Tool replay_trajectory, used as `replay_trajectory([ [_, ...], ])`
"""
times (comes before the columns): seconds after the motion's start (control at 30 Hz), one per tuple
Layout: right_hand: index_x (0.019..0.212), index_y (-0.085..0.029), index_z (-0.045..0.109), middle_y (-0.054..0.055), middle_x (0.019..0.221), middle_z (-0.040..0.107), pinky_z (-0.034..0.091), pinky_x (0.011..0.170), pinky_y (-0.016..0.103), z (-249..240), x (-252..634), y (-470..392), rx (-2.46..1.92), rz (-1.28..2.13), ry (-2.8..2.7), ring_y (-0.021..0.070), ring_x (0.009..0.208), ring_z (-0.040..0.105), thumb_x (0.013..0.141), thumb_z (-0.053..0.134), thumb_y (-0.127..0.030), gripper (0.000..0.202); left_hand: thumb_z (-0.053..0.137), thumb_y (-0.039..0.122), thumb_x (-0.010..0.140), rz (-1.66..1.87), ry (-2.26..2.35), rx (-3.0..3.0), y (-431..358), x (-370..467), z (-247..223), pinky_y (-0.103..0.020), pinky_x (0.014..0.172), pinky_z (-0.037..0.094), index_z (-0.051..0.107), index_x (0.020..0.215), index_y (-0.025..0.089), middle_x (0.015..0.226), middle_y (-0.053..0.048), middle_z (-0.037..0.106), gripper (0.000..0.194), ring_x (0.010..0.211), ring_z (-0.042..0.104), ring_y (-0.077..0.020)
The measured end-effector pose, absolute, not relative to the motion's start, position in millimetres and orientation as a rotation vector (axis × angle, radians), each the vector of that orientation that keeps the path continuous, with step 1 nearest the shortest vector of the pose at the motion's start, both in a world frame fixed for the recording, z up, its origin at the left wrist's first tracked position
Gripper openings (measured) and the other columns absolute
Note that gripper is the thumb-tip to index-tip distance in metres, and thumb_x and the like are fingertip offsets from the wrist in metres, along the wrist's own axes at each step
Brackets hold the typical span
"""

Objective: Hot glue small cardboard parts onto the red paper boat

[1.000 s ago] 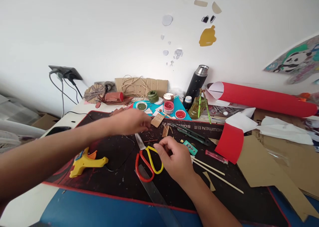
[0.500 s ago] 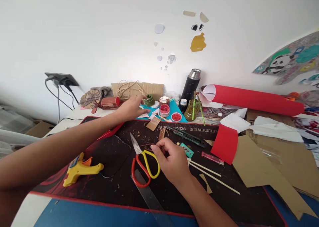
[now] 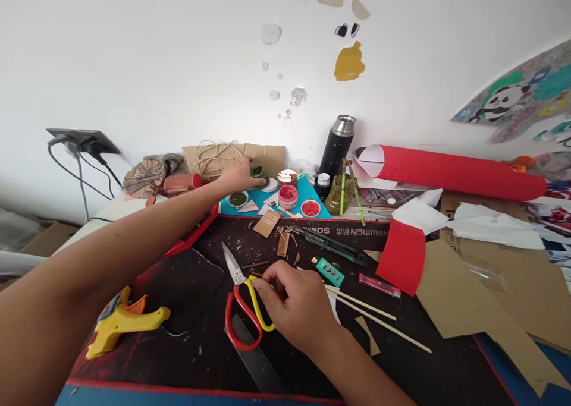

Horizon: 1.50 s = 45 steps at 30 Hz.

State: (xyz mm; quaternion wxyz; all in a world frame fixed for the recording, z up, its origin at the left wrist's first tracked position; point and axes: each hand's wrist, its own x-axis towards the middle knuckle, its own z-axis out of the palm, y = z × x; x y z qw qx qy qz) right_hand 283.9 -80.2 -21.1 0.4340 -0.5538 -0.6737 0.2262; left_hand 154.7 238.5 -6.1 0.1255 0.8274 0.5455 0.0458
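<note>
At the back of the table my left hand (image 3: 238, 175) is at a small jar of dark green paint (image 3: 259, 172), its thumb across the front and its fingers curled round the left side. A green-smeared lid (image 3: 238, 199) lies below it on the blue sheet. My right hand (image 3: 294, 302) is curled with thumb and index finger pinched together, just above the yellow handle of the scissors (image 3: 245, 311). Whatever it pinches, if anything, is hidden. The scissors lie on the black mat, slightly parted, blades pointing away.
An open pink-red paint jar (image 3: 288, 197) and its red-smeared lid (image 3: 311, 208) stand near a cup with green-handled brushes (image 3: 339, 198). A utility knife (image 3: 334, 245), wooden sticks (image 3: 379, 317) and cardboard (image 3: 464, 293) lie rightward. A yellow glue gun (image 3: 129, 323) lies left.
My left hand has closed in on the green paint jar, and the green-smeared lid now shows below it. My right hand stays pinched near the scissors. The view has shifted slightly.
</note>
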Motion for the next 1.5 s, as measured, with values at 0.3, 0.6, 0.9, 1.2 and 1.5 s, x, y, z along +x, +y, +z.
replay_trajectory([
  [0.3,0.083,-0.023,0.066,-0.003,0.062,0.069,0.034,0.058,0.026,-22,280,-81,-1.414,0.494,-1.791,0.0128,0.054,0.064,0.110,0.058,-0.044,0.035,0.075,0.059,0.083,0.267,1.544,2.399,230,160,-1,-0.043,0.106,0.052,0.040,0.158,0.017,0.149,-0.021,0.066,0.093,0.134,0.066,-0.0379],
  [0.6,0.085,-0.023,0.066,-0.003,0.062,0.069,0.033,0.057,0.027,-24,282,-80,-1.429,0.471,-1.848,0.0130,0.052,0.063,0.110,0.058,-0.043,0.033,0.084,0.055,0.075,0.247,1.332,2.459,232,166,-4,-0.036,0.102,0.054,0.025,0.170,0.017,0.147,-0.018,0.067,0.118,0.130,0.069,-0.0333],
  [0.9,0.085,-0.023,0.067,-0.003,0.058,0.065,0.031,0.055,0.027,-27,281,-82,-1.422,0.475,-1.868,0.0130,0.049,0.060,0.111,0.054,-0.045,0.037,0.075,0.051,0.080,0.064,1.386,2.498,246,121,14,-0.038,0.109,0.052,0.051,0.160,0.022,0.153,-0.013,0.067,0.089,0.136,0.065,-0.0357],
  [1.2,0.084,-0.023,0.066,-0.002,0.060,0.065,0.034,0.055,0.027,-33,282,-82,-1.436,0.433,-1.898,0.0138,0.050,0.061,0.112,0.053,-0.046,0.038,0.064,0.045,0.090,0.040,1.752,2.616,259,91,29,-0.047,0.112,0.046,0.070,0.138,0.015,0.141,-0.022,0.071,0.057,0.137,0.060,-0.0427],
  [1.5,0.081,-0.024,0.064,-0.004,0.056,0.062,0.035,0.053,0.025,-35,279,-82,-1.421,0.459,-1.909,0.0134,0.048,0.061,0.112,0.053,-0.045,0.039,0.057,0.039,0.095,0.027,1.921,2.625,253,62,47,-0.052,0.105,0.048,0.075,0.130,0.016,0.136,-0.025,0.072,0.046,0.128,0.065,-0.0450],
])
